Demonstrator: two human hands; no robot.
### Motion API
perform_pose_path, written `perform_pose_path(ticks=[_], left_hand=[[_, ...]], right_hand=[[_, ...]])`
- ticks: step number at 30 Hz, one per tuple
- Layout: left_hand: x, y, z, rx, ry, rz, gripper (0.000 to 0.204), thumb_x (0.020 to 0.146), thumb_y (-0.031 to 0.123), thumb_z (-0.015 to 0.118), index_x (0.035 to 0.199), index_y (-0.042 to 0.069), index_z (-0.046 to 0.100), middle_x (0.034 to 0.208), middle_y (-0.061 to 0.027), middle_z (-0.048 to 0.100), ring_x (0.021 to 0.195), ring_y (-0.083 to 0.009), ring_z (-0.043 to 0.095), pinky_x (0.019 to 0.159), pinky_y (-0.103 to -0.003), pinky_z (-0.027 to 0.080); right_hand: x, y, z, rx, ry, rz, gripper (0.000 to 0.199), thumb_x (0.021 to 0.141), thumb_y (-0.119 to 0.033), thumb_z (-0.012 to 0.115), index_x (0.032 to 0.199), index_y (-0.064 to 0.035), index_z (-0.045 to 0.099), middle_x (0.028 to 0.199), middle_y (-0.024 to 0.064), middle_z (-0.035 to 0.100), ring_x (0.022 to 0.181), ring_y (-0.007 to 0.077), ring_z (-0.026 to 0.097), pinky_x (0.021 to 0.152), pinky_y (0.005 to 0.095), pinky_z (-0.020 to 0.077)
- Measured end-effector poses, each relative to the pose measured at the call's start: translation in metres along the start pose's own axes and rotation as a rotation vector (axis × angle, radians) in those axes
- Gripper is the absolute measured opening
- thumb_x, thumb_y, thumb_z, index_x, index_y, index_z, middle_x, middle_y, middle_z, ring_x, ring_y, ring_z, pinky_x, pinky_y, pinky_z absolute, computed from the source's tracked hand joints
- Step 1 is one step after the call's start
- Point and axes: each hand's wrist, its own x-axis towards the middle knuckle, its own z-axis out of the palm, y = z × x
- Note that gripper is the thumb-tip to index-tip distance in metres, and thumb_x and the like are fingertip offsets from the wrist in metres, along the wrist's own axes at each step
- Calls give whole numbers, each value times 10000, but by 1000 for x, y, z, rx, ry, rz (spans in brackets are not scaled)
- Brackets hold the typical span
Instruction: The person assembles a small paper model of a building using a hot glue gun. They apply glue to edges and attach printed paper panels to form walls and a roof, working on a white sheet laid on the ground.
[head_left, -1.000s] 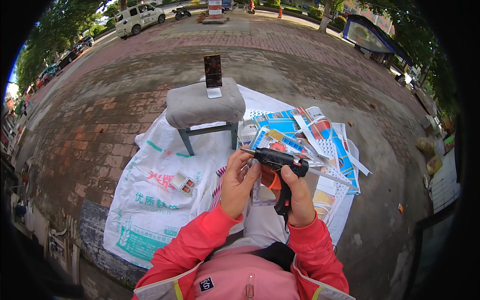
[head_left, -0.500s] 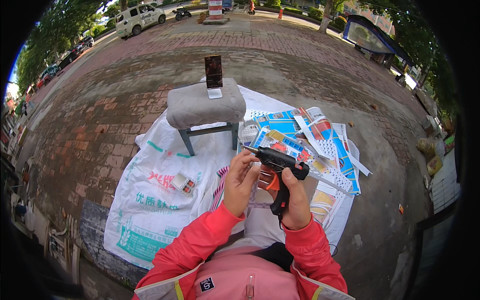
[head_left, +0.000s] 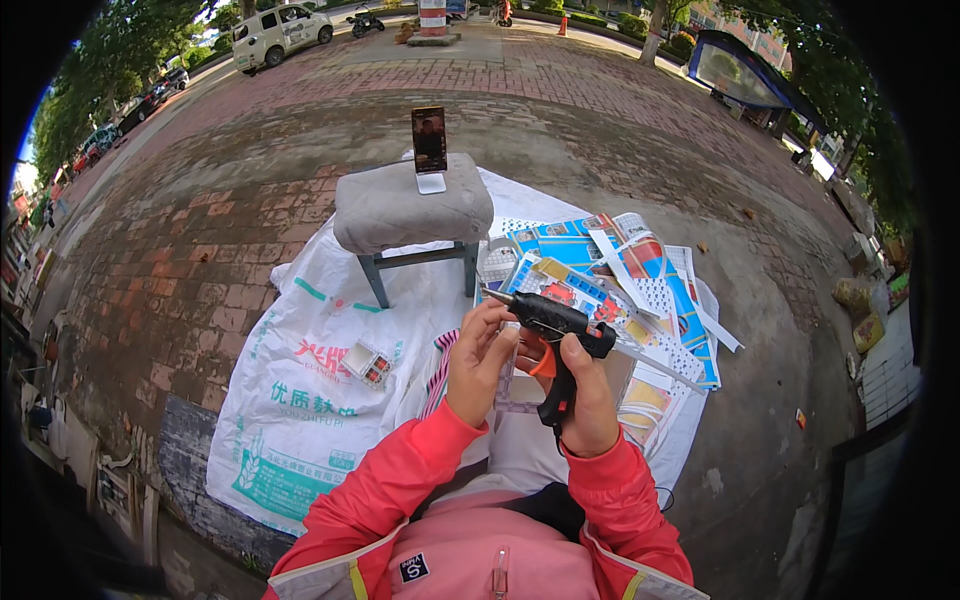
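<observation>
The right hand (head_left: 592, 405) is closed around the handle of one hot glue gun (head_left: 562, 325), which is held above the person's lap; its body is black hard plastic, with an orange trigger and a thin, pointed metal nozzle turned to the left. The left hand (head_left: 478, 365) has bent fingers just beside the front of the gun; whether they grip something, I cannot tell. Ahead stands one stool (head_left: 468, 270) with two legs visible, its seat wrapped in a soft, wrinkled grey cover (head_left: 410, 215). On it one smartphone (head_left: 429, 140) is upright on a smooth white stand (head_left: 430, 184). Below spreads a creased white sack (head_left: 310, 300) with green and red print, carrying one small box (head_left: 367, 365). To the right, flat glossy printed sheets (head_left: 590, 260) overlap, too mixed to count exactly. Compared with one second ago, the lower end of the gun's handle has swung slightly to the left, while the stool and sheets keep their places.
</observation>
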Motion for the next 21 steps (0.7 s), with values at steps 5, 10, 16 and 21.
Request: perform_pose_path(ticks=[5, 10, 16, 21], left_hand=[[-1, 2, 0, -27, -9, -21, 176, 958, 91, 556, 1110, 4, 575, 1299, -91, 433, 1077, -160, 570, 881, -278, 486], [0, 1, 0, -15, -17, -1, 170, 959, 82, 552, 1109, 9, 580, 1298, -90, 437, 1080, -164, 570, 889, -278, 482], [1, 0, 0, -15, 3, 13, 183, 965, 89, 549, 1131, 17, 571, 1297, -82, 462, 1080, -148, 564, 913, -275, 452], [0, -4, -6, -180, 97, -26, 228, 947, 76, 556, 1170, 26, 541, 1302, -90, 459, 1093, -148, 544, 934, -269, 427]], right_hand=[[0, 0, -1, 16, 1, -3, 417, 979, -262, 532, 1299, 5, 513, 1201, 114, 617, 1098, 206, 599, 971, 362, 456], [1, 2, -3, -42, 10, -23, 469, 982, -330, 519, 1324, -9, 499, 1212, 138, 621, 1109, 252, 614, 980, 423, 473], [0, -1, 0, 78, -47, -8, 426, 984, -242, 531, 1317, 21, 491, 1229, 124, 603, 1113, 221, 600, 974, 349, 464], [0, -8, 0, -89, 30, -32, 511, 985, -366, 519, 1348, -11, 473, 1251, 160, 588, 1140, 295, 595, 992, 429, 472]])
